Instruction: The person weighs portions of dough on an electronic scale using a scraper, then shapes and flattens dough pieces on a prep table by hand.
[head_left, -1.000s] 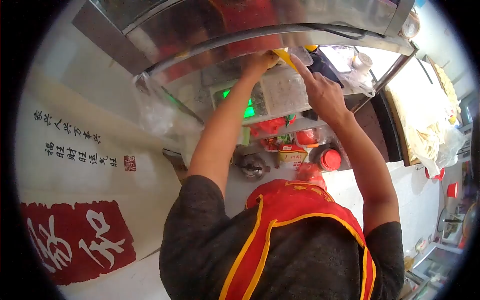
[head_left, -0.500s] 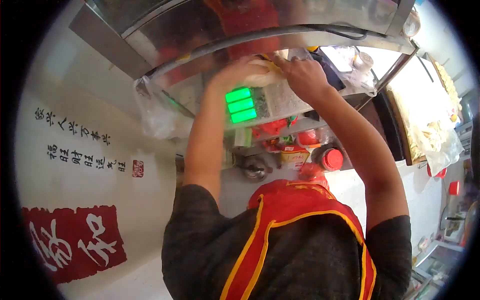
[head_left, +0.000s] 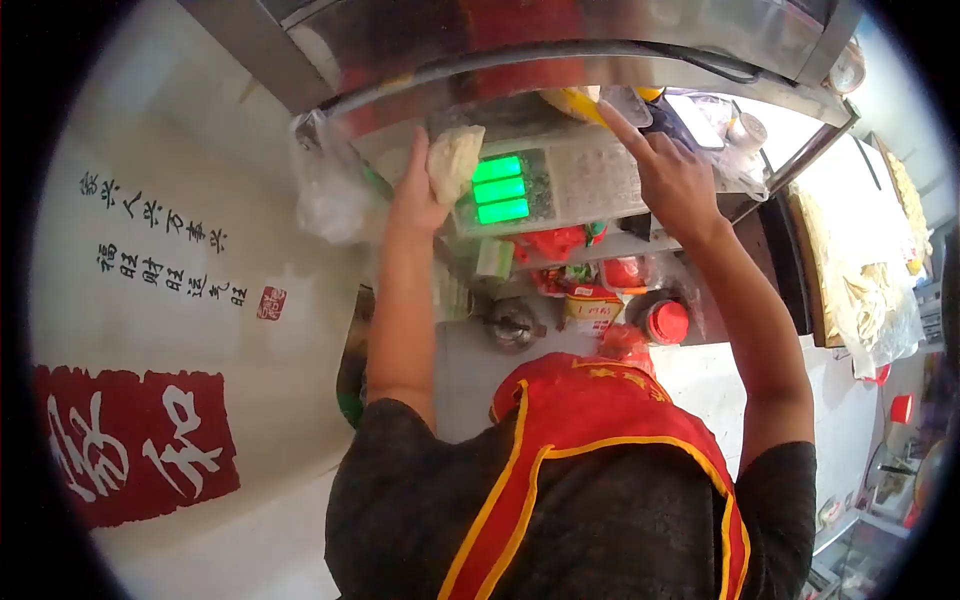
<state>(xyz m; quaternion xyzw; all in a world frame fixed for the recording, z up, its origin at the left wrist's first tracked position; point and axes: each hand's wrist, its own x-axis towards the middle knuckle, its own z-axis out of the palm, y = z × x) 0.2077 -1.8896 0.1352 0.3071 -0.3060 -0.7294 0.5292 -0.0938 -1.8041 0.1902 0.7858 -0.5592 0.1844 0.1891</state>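
Left hand (head_left: 418,190): fingers partly curled, holding a pale dough lump (head_left: 455,165) beside the lit green display (head_left: 500,190) of a scale (head_left: 600,180). Right hand (head_left: 675,185): fingers bent round a yellow tool (head_left: 583,104), index finger extended along it. Red-lidded jar (head_left: 667,322): near the scale.

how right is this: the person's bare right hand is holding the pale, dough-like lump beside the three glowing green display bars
Not quite: the head view shows the bare left hand holding the pale, dough-like lump. The bare right hand is at the thin yellow object instead. The lump is indeed beside the three glowing green display bars.
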